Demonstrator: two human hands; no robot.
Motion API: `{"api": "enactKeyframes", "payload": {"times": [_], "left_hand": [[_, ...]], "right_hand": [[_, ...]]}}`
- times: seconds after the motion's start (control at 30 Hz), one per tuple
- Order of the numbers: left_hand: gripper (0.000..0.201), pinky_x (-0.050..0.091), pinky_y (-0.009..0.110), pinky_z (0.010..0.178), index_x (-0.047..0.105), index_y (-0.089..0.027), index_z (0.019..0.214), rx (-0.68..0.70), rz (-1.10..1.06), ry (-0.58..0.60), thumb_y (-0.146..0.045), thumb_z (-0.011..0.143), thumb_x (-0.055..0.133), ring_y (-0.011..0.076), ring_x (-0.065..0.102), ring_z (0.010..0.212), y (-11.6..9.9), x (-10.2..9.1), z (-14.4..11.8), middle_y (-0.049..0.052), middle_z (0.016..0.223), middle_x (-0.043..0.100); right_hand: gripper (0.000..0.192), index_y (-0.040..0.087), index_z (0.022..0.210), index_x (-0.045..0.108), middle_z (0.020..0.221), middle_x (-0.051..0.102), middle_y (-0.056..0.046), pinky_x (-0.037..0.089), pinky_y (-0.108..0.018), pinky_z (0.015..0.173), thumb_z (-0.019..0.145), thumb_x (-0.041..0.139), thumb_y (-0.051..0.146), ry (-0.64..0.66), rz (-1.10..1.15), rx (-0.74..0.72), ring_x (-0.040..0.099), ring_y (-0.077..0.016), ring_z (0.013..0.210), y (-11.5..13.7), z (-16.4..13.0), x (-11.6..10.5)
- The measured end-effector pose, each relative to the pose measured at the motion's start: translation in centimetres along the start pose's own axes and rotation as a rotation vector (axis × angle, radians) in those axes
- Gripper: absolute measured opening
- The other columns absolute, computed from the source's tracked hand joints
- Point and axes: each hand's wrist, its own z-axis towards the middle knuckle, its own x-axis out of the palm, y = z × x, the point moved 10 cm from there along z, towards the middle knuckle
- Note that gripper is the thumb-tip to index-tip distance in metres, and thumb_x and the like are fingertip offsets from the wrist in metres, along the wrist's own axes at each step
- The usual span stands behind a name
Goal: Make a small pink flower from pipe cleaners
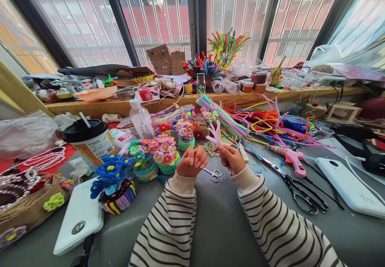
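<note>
Nearest the viewer, two striped sleeves (282, 219) lead up to the hands. Left of and nearer than the grip lies a white power bank (80, 215), with a small pot of blue chenille flowers (111, 172) beside it. Well to the right are black-handled scissors (289, 183) and a second power bank (349, 186). The right hand (231, 156) has thumb and fingers pinched on a pale pink chenille-stem piece (215, 133), its strands fanning upward above the fingertips. The left hand (192, 160) is apart from it, fingers curled; whether they close on anything I cannot tell. Small silver scissors (212, 174) lie on the table below the gap between the hands. Left of the grip stands a pot of pink chenille flowers (164, 150); to its right is a pink glue gun (296, 160). Beyond the grip spread loose chenille stems (240, 118), then a cluttered wooden ledge (177, 102) and barred windows (162, 14).
</note>
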Motion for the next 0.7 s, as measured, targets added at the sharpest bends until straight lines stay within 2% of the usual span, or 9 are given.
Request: {"api": "enactKeyframes", "payload": {"times": [0.1,0.33,0.7], "left_hand": [[0.044,0.019,0.019,0.032,0.024,-0.015,0.037,-0.019,-0.018,0.066,-0.032,0.048,0.064,0.0041,0.026,0.035,0.1,0.7,0.0,-0.004,0.043,0.025],[0.045,0.019,0.02,0.035,0.024,-0.015,0.041,-0.058,0.007,0.065,-0.033,0.048,0.064,0.0044,0.026,0.035,0.5,0.8,-0.1,-0.006,0.038,0.023],[0.041,0.019,0.02,0.038,0.025,-0.016,0.043,-0.04,-0.021,0.182,-0.028,0.052,0.063,0.0053,0.027,0.036,0.3,1.7,-0.1,-0.006,0.035,0.023]], "right_hand": [[0.024,0.014,0.064,0.054,0.035,0.019,0.011,0.005,-0.017,0.03,0.062,0.055,0.038,0.004,0.014,-0.008,0.012,-0.0003,0.028,0.0,0.1,0.0],[0.024,0.014,0.065,0.056,0.035,0.019,0.011,0.005,-0.017,0.029,0.064,0.054,0.037,0.009,0.002,-0.01,0.012,0.0,0.028,-0.2,0.0,0.0],[0.023,0.014,0.064,0.056,0.036,0.018,0.011,0.006,-0.016,0.029,0.064,0.054,0.037,0.013,-0.002,-0.001,0.012,0.0002,0.028,-0.3,0.1,0.0]]}}
